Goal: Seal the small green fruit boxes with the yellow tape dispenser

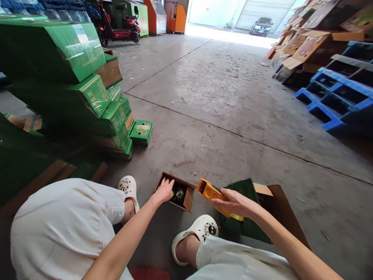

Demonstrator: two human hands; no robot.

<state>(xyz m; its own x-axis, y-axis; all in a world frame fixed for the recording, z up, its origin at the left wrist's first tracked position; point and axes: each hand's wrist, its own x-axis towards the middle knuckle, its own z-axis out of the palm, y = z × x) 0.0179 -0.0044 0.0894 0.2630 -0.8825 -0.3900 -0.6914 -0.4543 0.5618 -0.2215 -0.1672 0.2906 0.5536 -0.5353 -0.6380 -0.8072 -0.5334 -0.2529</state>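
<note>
My left hand [164, 191] reaches into a small open cardboard box [189, 198] on the floor between my feet. Its fingers are stretched out and apart over the box's far left part; what the fingertips touch is hidden. Dark green round fruits [178, 193] lie inside, beside that hand. In my right hand [236, 202] is an orange-yellow label gun [210, 191], its dark front end pointing left toward the box. Beneath this hand and forearm stands a green carton [244, 229] with brown flaps raised; its inside is mostly hidden.
Green cartons [94, 95] are stacked on the left, with a small green box [142, 131] at their foot. Blue pallets [340, 93] and piled brown boxes [309, 46] stand right. A red scooter [118, 27] and orange cabinet [177, 18] are farther back. White clogs [201, 227] flank the box.
</note>
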